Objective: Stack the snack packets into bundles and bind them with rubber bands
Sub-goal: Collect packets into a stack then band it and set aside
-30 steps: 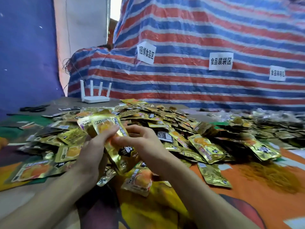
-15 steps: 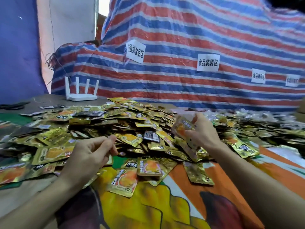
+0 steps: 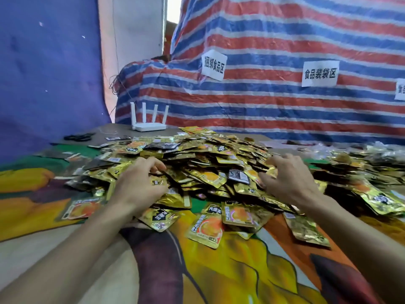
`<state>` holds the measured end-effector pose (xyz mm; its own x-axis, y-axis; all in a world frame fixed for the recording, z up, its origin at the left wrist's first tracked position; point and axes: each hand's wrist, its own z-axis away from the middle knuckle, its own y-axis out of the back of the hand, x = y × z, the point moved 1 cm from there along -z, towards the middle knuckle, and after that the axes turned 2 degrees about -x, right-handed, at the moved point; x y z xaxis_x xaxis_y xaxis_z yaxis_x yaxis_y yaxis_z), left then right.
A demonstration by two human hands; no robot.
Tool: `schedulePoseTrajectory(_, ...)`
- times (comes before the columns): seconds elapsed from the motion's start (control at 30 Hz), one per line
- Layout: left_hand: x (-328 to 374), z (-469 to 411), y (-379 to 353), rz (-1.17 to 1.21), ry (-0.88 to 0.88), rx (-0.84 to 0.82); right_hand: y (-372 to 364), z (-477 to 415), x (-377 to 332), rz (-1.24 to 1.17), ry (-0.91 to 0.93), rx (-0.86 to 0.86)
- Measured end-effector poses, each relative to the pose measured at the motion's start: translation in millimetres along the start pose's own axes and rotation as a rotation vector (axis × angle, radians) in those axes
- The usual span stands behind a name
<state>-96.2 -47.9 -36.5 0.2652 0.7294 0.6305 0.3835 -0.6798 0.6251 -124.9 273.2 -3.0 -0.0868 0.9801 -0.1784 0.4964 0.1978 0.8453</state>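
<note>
Both your hands are down on the heap of snack packets (image 3: 208, 163), well apart from each other. Your left hand (image 3: 140, 183) sits on the near-left slope, fingers curled into the gold foil; whether they pinch a packet, I cannot tell. Your right hand (image 3: 287, 178) lies on the right slope, fingers spread and bent, tips touching the packets. The heap covers the middle of the printed cloth (image 3: 219, 273), and a few loose packets (image 3: 206, 229) lie at its near edge. Behind it, a white router (image 3: 149, 126) stands before the striped tarp (image 3: 263, 102).
</note>
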Motion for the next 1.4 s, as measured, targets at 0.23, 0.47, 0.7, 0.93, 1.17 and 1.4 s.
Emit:
schedulePoseTrajectory(0.23,-9,7,4,-0.166,0.115,-0.512,-32,-3,-76,-0.103,0.236,-0.524)
schedulePoseTrajectory(0.47,-22,-5,-23,-0.535,0.06,-0.24,-77,0,-122,-0.05,0.101,-0.367)
schedulePoseTrajectory(0.7,-22,-7,-38,-0.752,0.03,-0.098,-83,-2,-113,-0.027,0.122,-0.166)
schedulePoseTrajectory(0.93,-21,-4,-28,-0.608,-0.09,0.004,-71,-1,-107,-0.208,0.076,-0.085)
schedulePoseTrajectory(1.17,-9,-5,-13,-0.173,-0.169,0.105,-68,1,-103,-0.277,0.153,-0.316)
schedulePoseTrajectory(1.4,-4,-8,0,0.288,-0.11,0.357,-80,2,-126,-0.129,0.202,-0.165)
